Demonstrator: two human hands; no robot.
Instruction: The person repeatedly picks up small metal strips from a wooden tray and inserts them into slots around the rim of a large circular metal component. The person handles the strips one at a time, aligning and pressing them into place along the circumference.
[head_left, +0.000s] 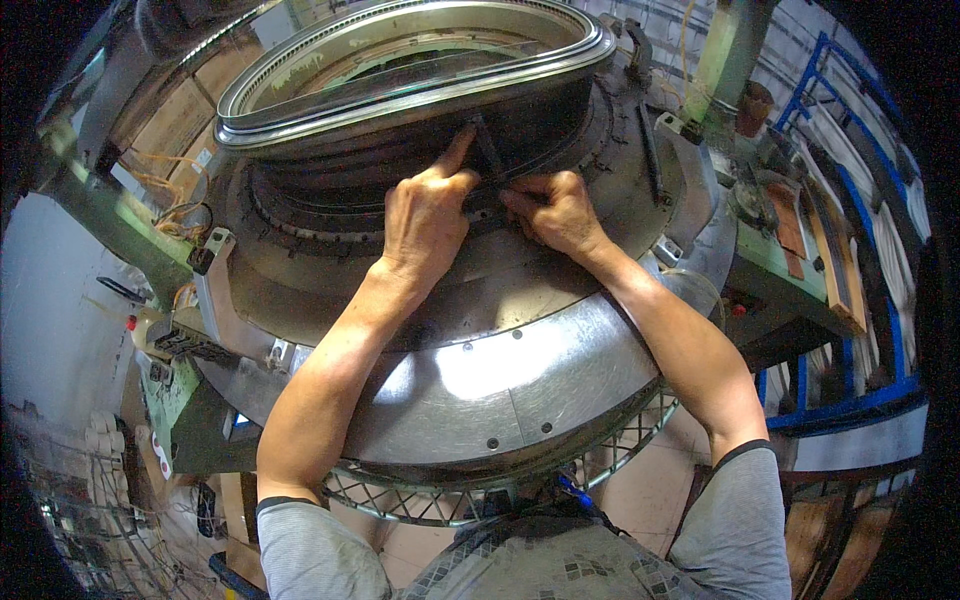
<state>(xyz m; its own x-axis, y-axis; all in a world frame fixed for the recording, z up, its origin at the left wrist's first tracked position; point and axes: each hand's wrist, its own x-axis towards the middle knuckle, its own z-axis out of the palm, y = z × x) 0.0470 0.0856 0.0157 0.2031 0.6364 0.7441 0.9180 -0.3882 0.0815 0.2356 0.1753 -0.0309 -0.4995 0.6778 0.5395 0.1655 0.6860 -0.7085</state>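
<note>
A large oval metal ring (pixel 340 116) with a shiny rim stands tilted on the round machine bed (pixel 480 365). A dark band, fabric-like in places, runs below its rim. My left hand (pixel 428 222) reaches up to this band with the index finger stretched out, its tip at the band beside a narrow dark strip (pixel 489 150). Its other fingers are bent, and I see nothing held in them. Close on the right, my right hand (pixel 562 212) has thumb and index finger pinched at the strip's lower end. What the strip is made of cannot be made out.
A dark rod (pixel 651 155) lies on the bed at the right. Metal blocks (pixel 212 250) sit around the bed's edge, with green machine arms (pixel 727 60) beyond. A blue rack (pixel 850 160) with pale material stands at the right. Lattice metalwork (pixel 420 500) runs beneath the front edge.
</note>
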